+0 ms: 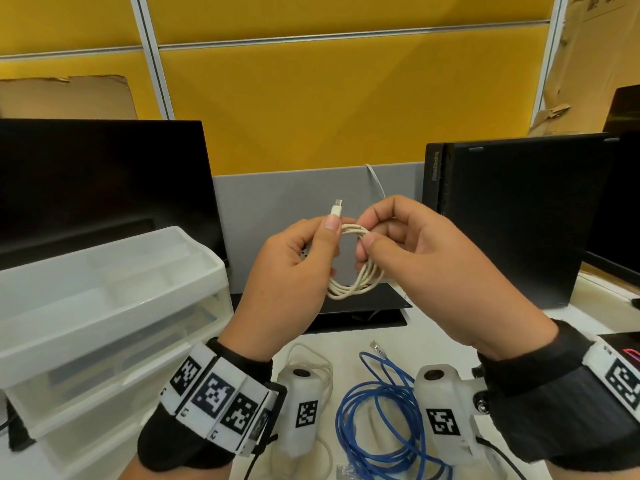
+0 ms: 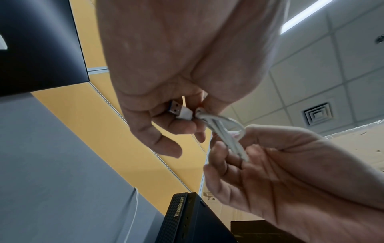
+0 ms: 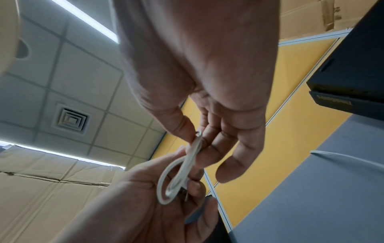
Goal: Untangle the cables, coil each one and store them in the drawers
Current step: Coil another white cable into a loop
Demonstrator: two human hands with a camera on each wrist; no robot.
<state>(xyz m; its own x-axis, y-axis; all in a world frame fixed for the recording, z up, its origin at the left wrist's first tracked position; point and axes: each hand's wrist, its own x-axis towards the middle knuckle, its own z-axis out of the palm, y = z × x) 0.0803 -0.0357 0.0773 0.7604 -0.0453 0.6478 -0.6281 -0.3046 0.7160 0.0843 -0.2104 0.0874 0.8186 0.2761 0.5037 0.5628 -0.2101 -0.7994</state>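
Overhead, yellow partition panels (image 1: pixel 311 98) back the white desk (image 1: pixel 433 327).

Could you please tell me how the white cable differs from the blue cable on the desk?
The white cable is held up in a small tight coil by the left hand and the right hand; the blue cable lies untouched in wide loose loops. The white one looks shorter. Both have a plug showing at an end.

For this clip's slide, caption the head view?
Both hands hold a coiled white USB cable above a blue cable.
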